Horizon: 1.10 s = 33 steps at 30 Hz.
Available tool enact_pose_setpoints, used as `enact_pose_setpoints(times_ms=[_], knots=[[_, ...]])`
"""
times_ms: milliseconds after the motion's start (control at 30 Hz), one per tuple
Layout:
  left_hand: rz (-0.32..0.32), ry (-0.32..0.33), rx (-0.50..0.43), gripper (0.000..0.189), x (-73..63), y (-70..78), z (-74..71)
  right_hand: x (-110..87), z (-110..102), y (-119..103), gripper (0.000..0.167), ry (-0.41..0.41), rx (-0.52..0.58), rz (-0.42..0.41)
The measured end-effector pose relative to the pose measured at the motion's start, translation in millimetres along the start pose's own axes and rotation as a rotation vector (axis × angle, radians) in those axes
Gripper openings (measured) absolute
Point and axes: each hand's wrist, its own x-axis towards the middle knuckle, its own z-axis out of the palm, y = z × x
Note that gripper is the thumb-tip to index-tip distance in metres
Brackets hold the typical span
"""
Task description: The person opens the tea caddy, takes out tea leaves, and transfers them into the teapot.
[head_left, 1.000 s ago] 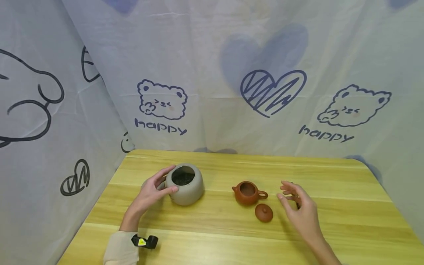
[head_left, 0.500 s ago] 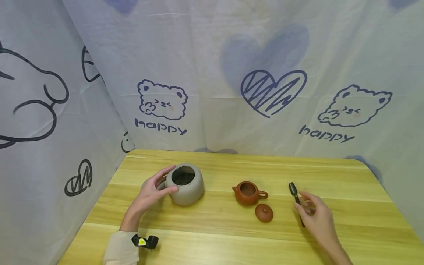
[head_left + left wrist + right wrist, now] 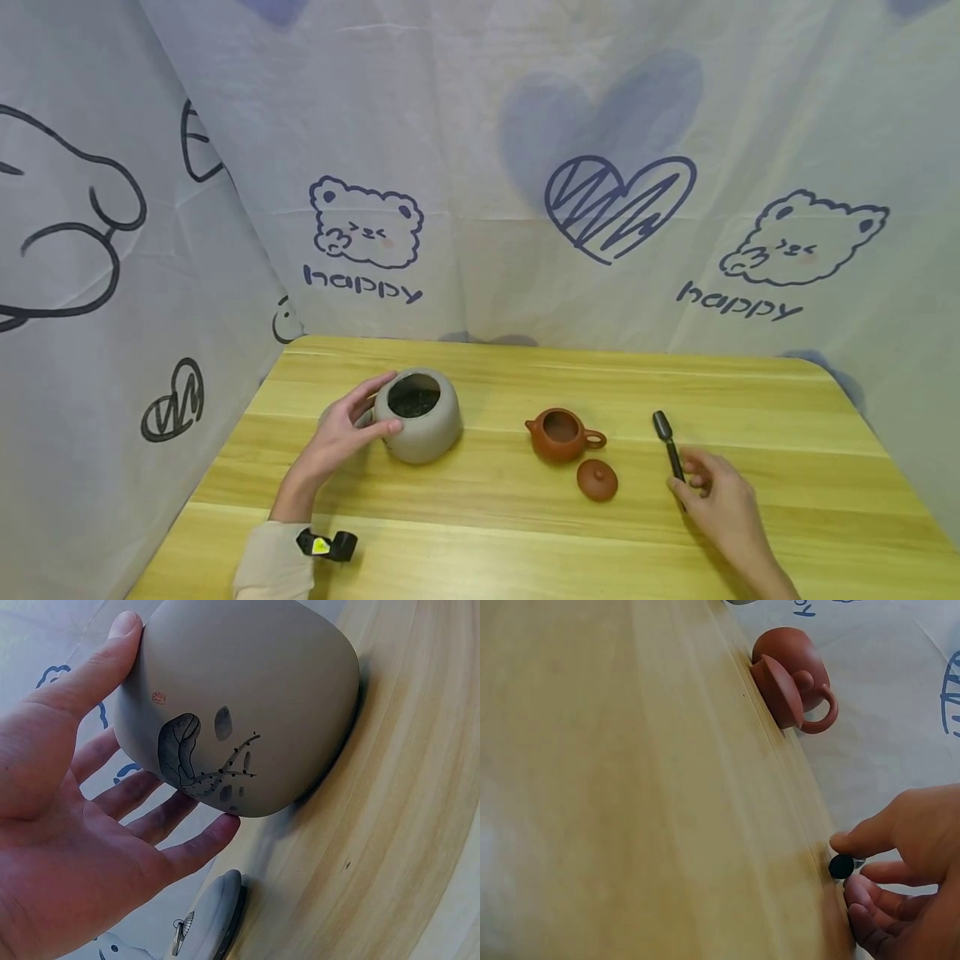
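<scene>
My left hand [image 3: 341, 437] holds the side of a grey tea jar [image 3: 435, 437], its thumb by the rim. Dark tea leaves [image 3: 411, 403] show through the jar's round mouth. In the left wrist view, the jar bears a painted branch and leaf, with the fingertips against its wall. On the right, my right hand [image 3: 723, 504] pinches a slim black tea scoop [image 3: 674, 458] by its handle between thumb and fingers. The scoop's broader end points away from me, and its round butt shows in the right wrist view. Between the hands sits a small reddish-brown teapot [image 3: 557, 451], uncovered.
The teapot's knobbed lid [image 3: 597, 481] lies on the table in front of the handle. A grey lid with a metal ring [image 3: 219, 911] lies beside the jar, mostly hidden by the left hand in the head view. Printed cloth [image 3: 480, 275] hangs behind the wooden table [image 3: 465, 542].
My right hand has shifted right and toward me, bringing the black scoop into plain sight, and its fingers have closed on the handle. The left hand and jar stay in place.
</scene>
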Motion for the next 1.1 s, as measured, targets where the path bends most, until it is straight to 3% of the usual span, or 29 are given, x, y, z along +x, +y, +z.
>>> enact_pose_setpoints(times_ms=[233, 433, 667, 833, 1100], knots=[[0.002, -0.003, 0.002, 0.071, 0.0, 1.4, -0.6, 3.5, -2, 4, 0.029, 0.003, -0.059, -0.054], [0.003, -0.006, 0.005, 0.071, 0.3, 1.3, -0.7, 7.3, -8, 2, 0.023, -0.052, -0.055, 0.013], [0.010, -0.003, 0.007, 0.071, -0.6, 0.4, -0.8, 10.5, -16, 3, 0.019, 0.024, 0.030, 0.048], [0.011, -0.004, 0.003, 0.071, -0.9, -0.1, -1.0, 16.8, -19, 1, 0.021, 0.101, 0.145, 0.105], [0.006, -0.013, 0.002, 0.071, -0.6, -1.7, -1.2, 25.6, -17, -3, 0.031, 0.237, 0.454, 0.273]])
